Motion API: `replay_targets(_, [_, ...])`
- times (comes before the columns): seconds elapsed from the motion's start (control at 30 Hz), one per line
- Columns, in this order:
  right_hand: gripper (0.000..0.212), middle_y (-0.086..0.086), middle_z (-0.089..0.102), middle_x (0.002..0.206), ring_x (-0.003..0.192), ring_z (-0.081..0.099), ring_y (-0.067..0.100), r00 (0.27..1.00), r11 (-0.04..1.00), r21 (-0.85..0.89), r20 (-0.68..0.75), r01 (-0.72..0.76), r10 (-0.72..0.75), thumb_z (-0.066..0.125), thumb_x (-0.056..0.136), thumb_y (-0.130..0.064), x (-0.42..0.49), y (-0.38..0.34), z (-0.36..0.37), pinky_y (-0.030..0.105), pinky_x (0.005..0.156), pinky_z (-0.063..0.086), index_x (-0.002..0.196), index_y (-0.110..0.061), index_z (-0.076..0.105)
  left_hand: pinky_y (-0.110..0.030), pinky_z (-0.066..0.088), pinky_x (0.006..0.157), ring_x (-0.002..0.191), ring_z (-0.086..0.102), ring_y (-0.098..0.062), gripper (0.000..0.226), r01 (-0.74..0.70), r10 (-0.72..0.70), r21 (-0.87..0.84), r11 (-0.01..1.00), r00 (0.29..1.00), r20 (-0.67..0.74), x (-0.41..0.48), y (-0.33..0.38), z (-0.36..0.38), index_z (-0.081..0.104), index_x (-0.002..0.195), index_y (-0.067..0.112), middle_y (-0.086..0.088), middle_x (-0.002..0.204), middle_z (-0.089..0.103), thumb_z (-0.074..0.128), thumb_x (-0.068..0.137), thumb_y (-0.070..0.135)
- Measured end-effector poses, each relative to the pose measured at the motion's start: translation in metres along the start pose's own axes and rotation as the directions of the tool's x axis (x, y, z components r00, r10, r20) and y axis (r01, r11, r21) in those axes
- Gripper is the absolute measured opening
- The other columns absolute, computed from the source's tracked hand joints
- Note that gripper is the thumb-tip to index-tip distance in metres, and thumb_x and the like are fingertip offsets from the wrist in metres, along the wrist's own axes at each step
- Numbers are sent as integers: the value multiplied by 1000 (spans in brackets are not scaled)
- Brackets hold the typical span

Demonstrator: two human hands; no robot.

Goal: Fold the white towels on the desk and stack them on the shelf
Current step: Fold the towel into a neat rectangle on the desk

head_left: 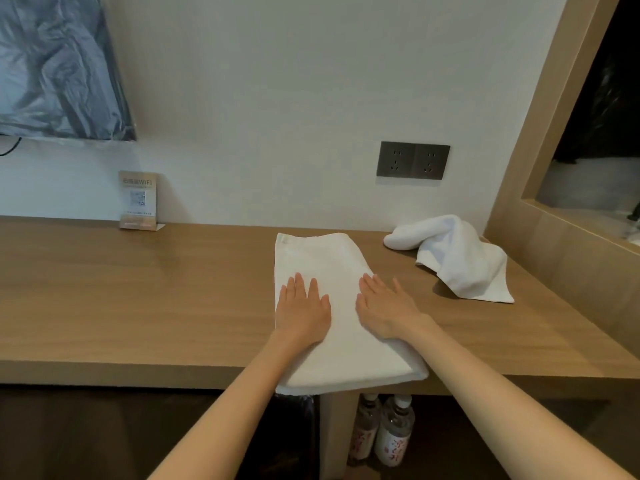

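Smoothing: left hand [303, 308], folded towel [325, 261], right hand [384, 311] on the tabletop [138, 289].
Fingers [298, 282] straight, slightly spread, pressing it at the near edge; soft, light, limp, so probably best pinched at its corners. A crumpled towel [457, 258] lies farther right.

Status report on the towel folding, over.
Left hand and right hand open, palms flat on the folded towel. Its near end overhangs the desk edge. Second towel crumpled at right, not yet folded. Nothing blocking.
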State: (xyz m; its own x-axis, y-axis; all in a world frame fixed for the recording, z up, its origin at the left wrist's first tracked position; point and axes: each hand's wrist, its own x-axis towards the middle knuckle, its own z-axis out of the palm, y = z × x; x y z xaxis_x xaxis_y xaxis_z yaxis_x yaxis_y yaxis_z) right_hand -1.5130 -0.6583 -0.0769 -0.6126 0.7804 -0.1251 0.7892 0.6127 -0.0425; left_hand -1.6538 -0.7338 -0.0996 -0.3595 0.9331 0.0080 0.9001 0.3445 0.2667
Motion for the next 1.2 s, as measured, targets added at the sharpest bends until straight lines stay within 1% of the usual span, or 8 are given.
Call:
replay_targets(0.07, [47,10,35,146,141,23,24,999,999,-48,-41,17,-19,18,101,-26,8,-6,-11,46,118,8,139,0,32,-39,-4,120,147,-9,-28,57,1,-1,6,1000,999,47,7,0,-5,-2,151,8,-14,159,-11,11,102,34])
replay_targets(0.13, [37,9,45,133,130,37,25,991,996,-6,-100,89,-89,24,100,-20,19,-13,-19,45,117,14,129,-3,40,-39,-2,120,148,-7,-27,56,-13,13,2,1000,998,61,19,-2,-10,0,150,4,-12,159,-10,13,103,31])
replay_targets(0.23, [41,13,35,146,138,27,26,982,981,98,-102,169,-159,22,101,-15,45,-21,-18,40,118,11,138,-1,33,-38,0,120,148,-6,-24,54,-34,34,-5,999,998,49,42,-9,-14,0,150,3,-11,159,-8,14,103,27])
replay_targets(0.4, [50,10,8,160,148,4,24,987,978,142,-82,151,-141,19,102,-15,96,-30,-15,37,119,2,150,-3,10,-37,0,119,148,-4,-24,54,-24,24,-16,1000,1000,-10,87,-20,-20,0,150,2,-11,160,-6,18,102,19])
replay_targets(0.57, [50,9,15,159,147,7,26,983,983,131,-144,132,-113,21,102,-20,133,-31,-11,40,120,3,150,-6,13,-37,0,119,148,-4,-23,55,-67,66,-7,998,997,-50,117,-20,-15,0,150,3,-9,160,-4,18,101,21])
replay_targets(0.73, [51,2,6,161,148,2,22,984,984,113,-127,140,-126,15,103,-32,159,-20,-4,41,119,1,152,-19,11,-36,-7,119,148,-11,-23,56,16,-16,3,1000,999,-33,139,-26,-6,0,151,11,-8,160,-7,12,101,34])
replay_targets(0.93, [55,-1,-3,161,148,-4,21,994,988,152,-105,-20,36,11,100,-44,166,4,-3,40,120,2,152,-26,5,-35,-9,119,147,-13,-17,63,62,-62,-9,998,997,-40,145,-31,-5,-1,151,10,-7,160,-10,14,99,41])
replay_targets(1.2, [55,4,-1,161,148,2,23,992,964,255,-87,-68,93,13,101,-37,151,20,-5,43,119,6,152,-20,3,-35,-4,121,148,-11,-21,66,89,-93,-74,993,995,-47,135,-35,-8,-2,150,5,-5,160,-8,15,99,43])
